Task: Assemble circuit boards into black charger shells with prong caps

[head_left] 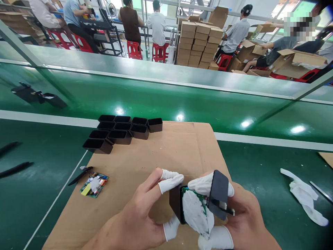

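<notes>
Low over the cardboard, my left hand (140, 208) grips a black plastic case (175, 205) between thumb and fingers, with white finger cots on the tips. My right hand (243, 211), also in finger cots, is closed around a green circuit board (198, 197) smeared with thick white paste (195, 210). A black end cap (218, 190) with metal prongs sits at the board's right side. The board's left end is at the mouth of the case, partly inside; how deep is hidden.
Several open black cases (119, 137) stand in rows at the back left of the cardboard sheet (166, 156). Another circuit board (94, 184) lies at left beside a black part (80, 175). White scraps (303, 196) lie right. Beyond a rail, people sit near stacked boxes (195, 43).
</notes>
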Demonstrator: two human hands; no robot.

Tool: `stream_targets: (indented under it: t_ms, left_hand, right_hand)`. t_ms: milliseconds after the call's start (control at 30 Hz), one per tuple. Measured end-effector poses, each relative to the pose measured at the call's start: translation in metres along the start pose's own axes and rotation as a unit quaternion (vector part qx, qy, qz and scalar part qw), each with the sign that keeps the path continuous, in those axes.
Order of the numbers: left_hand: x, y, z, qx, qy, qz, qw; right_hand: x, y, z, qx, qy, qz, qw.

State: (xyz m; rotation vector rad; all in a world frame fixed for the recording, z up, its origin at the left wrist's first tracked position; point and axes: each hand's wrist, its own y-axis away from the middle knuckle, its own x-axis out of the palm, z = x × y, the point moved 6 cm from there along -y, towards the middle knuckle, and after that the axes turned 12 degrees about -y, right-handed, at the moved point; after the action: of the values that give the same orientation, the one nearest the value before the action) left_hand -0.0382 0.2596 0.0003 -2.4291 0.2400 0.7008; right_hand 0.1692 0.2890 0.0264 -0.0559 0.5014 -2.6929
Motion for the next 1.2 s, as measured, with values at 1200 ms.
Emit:
stream_targets:
  t_ms: [1200]
  left_hand:
    - [0.0057, -0.0013, -0.0002, -0.008, 0.012, 0.001, 1.000]
  right_hand:
    - [0.0078, -0.0035, -0.0029, 0.019, 0.021, 0.054, 0.998]
